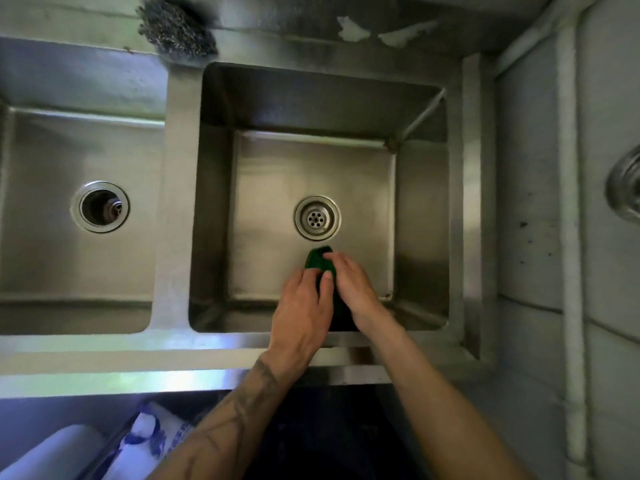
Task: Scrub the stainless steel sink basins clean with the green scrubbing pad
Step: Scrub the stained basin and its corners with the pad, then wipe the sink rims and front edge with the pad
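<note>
Two stainless steel sink basins: one [277, 174] around perforated round drain [317, 218], other [52, 161] left of drain. One green scrubbing pad [317, 259] just nearside of drain, fingers of left hand [304, 306] and right hand [353, 289] both grasping it. One grey steel-wool ball [176, 27] far beyond drain, leftward.

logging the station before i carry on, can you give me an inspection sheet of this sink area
surface: right basin is dull, streaked steel, and its right drain has a strainer; the left basin has a left drain that is open and dark.
job's things: pad, green, in the right basin, just nearer than the drain.
clutter: steel wool on the back ledge; printed packets below the front rim.
grippers: left hand and right hand both hold the pad between them.
cables: nothing seen.
surroundings: white pipe runs along the wall on the right.
</note>
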Action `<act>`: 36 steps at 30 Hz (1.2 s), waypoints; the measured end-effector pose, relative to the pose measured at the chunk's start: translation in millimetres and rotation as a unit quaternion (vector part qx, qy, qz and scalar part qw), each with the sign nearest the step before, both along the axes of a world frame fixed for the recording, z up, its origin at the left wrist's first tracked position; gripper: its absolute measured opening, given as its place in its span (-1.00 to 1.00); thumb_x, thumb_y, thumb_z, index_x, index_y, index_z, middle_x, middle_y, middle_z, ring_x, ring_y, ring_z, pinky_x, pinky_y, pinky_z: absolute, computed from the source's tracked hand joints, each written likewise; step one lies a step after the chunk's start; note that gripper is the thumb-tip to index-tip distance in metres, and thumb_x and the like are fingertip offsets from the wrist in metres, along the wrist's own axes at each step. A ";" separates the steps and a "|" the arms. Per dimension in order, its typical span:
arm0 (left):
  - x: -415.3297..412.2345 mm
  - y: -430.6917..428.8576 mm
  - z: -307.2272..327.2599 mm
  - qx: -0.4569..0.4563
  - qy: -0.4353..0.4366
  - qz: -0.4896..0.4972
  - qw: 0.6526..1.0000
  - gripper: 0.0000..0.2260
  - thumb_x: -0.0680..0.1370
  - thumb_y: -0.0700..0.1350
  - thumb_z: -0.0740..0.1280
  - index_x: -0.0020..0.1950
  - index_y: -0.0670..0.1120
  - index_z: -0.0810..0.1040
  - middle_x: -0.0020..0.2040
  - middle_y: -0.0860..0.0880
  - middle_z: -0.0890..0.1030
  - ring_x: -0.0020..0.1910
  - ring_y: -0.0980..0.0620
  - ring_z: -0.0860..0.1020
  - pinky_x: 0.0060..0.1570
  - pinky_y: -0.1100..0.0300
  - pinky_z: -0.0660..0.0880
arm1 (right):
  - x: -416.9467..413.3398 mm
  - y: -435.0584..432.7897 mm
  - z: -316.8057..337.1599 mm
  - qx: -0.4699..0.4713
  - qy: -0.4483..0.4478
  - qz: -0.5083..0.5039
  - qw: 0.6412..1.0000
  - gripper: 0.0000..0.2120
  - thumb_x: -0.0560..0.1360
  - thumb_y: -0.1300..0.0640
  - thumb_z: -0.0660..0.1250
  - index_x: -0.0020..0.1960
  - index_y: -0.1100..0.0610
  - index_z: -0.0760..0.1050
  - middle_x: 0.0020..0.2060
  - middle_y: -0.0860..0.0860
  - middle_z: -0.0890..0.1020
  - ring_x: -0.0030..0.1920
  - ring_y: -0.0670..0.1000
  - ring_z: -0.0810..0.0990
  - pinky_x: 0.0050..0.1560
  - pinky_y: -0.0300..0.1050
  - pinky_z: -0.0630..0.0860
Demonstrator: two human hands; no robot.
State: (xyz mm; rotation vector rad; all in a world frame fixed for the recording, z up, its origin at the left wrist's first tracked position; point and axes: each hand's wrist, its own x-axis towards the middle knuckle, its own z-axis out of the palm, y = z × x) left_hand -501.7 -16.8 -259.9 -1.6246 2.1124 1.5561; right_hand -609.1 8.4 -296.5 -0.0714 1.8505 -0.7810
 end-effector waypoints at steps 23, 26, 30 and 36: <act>-140.6 44.6 -148.9 0.162 -0.015 -0.003 0.987 -0.46 0.69 -0.05 0.37 0.65 -0.05 0.30 0.49 -0.27 0.33 0.43 -0.31 0.44 0.54 -0.06 0.37 | -166.1 106.2 18.8 -0.014 0.610 0.071 0.789 -0.60 0.67 0.07 0.33 0.46 0.19 0.42 0.37 0.19 0.43 0.38 0.08 0.39 0.41 -0.09 0.32; -158.0 65.2 -154.8 0.210 0.004 0.049 0.976 -0.53 0.71 0.02 0.34 0.57 -0.12 0.34 0.44 -0.25 0.38 0.37 -0.27 0.47 0.42 0.07 0.38 | -173.0 108.7 4.6 -0.018 0.621 0.103 0.777 -0.59 0.67 0.05 0.31 0.46 0.18 0.40 0.36 0.18 0.42 0.35 0.09 0.40 0.39 -0.10 0.34; -170.0 73.3 -148.7 0.247 0.050 0.127 0.959 -0.69 0.71 0.04 0.34 0.34 -0.13 0.45 0.14 -0.08 0.57 0.20 -0.18 0.58 0.10 0.16 0.58 | -175.5 109.4 -3.7 -0.013 0.625 0.102 0.774 -0.59 0.68 0.03 0.26 0.47 0.16 0.38 0.37 0.15 0.40 0.33 0.09 0.43 0.34 0.00 0.46; -180.0 94.7 -100.7 0.227 0.092 0.186 0.951 -0.68 0.73 0.27 0.09 0.25 0.09 0.45 0.16 0.04 0.44 0.05 0.23 0.49 0.06 0.22 0.42 | -175.7 107.9 -4.2 0.001 0.632 0.116 0.766 -0.60 0.68 0.03 0.23 0.47 0.18 0.38 0.34 0.18 0.44 0.31 0.12 0.45 0.30 0.02 0.47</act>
